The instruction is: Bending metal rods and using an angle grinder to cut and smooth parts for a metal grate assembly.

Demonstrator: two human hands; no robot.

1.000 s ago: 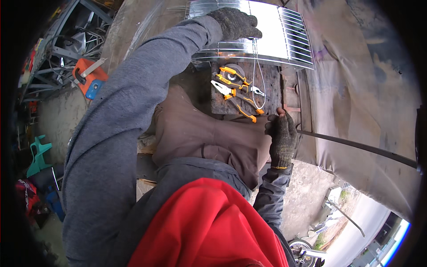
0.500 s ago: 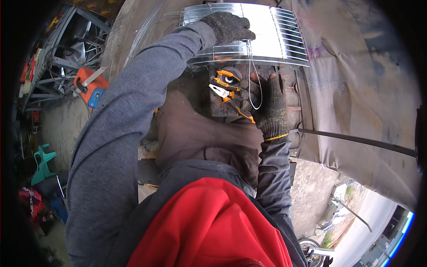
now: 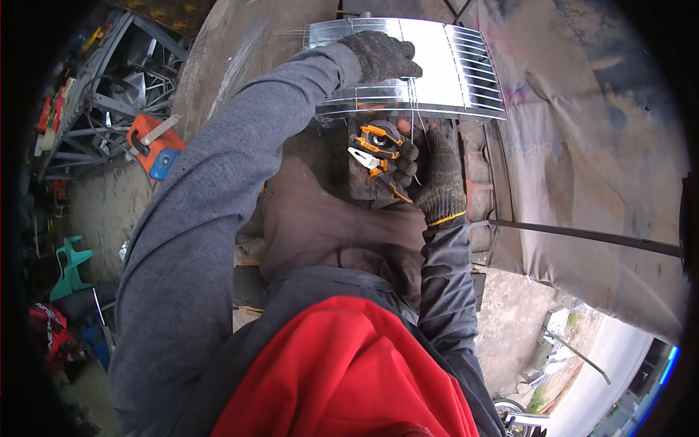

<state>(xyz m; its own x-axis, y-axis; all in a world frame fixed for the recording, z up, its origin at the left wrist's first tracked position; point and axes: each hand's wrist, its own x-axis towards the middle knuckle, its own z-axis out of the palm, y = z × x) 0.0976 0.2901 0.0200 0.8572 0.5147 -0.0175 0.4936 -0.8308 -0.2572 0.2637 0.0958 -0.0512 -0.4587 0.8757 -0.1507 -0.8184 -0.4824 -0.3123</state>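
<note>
A shiny metal sheet (image 3: 429, 62) lies under a wire grille (image 3: 475, 71) at the far side of the bench. My left hand (image 3: 378, 57), in a dark knit glove, rests on it, its fingers closed on the upper end of a thin wire (image 3: 412, 102) by the near edge. The wire hangs from there toward me. My right hand (image 3: 440, 171), gloved with bare fingertips, is curled round the wire's lower part. Just left of it sit a black-and-orange tape measure (image 3: 378, 136) and pliers (image 3: 368, 160) with orange-black handles, on a dark block.
On the left stand a metal frame rack (image 3: 109, 102), an orange-and-blue tool case (image 3: 156, 146) and a green plastic stool (image 3: 70, 268). A grey tarp (image 3: 568, 175) hangs at the right, crossed by a dark bar (image 3: 582, 234).
My right hand has closed in on the wire, whose wide hanging loop is now narrower and partly hidden by the fingers. My left hand stays by the sheet's near edge.
</note>
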